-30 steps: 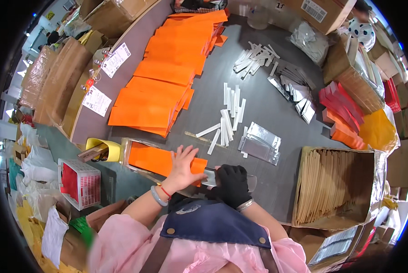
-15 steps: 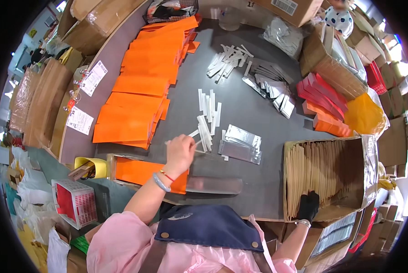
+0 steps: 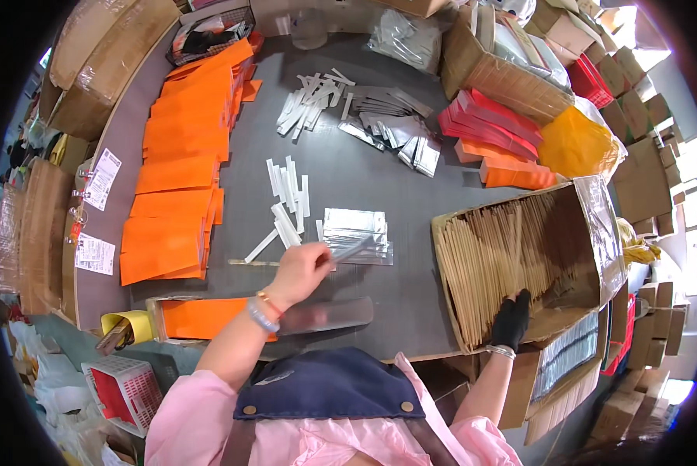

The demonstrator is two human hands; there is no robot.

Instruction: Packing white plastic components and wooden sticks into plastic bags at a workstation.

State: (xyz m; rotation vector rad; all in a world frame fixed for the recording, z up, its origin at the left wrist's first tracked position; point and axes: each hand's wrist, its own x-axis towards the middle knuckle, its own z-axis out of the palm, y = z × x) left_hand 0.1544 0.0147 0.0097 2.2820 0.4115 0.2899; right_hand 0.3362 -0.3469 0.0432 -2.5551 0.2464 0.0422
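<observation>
Just left of the frame's centre, we see the left hand point(image 3: 298, 272) pinching a blurred grey strip point(image 3: 354, 249) over silver packets point(image 3: 352, 225). At lower right, the gloved right hand point(image 3: 511, 320) dips among brown cards point(image 3: 472, 264) in a carton point(image 3: 558, 308); we cannot tell whether it grips one. Our left forearm hides where an orange sheet point(image 3: 205, 318) and a clear plastic piece point(image 3: 337, 314) meet, at lower centre-left. White strips point(image 3: 288, 225) lie just beyond the left hand on the tabletop point(image 3: 410, 303). Farther out, orange sheets point(image 3: 166, 241) line the left side, red bundles point(image 3: 488, 128) crowd the upper right, and a plastic bag point(image 3: 406, 40) sits top centre.
</observation>
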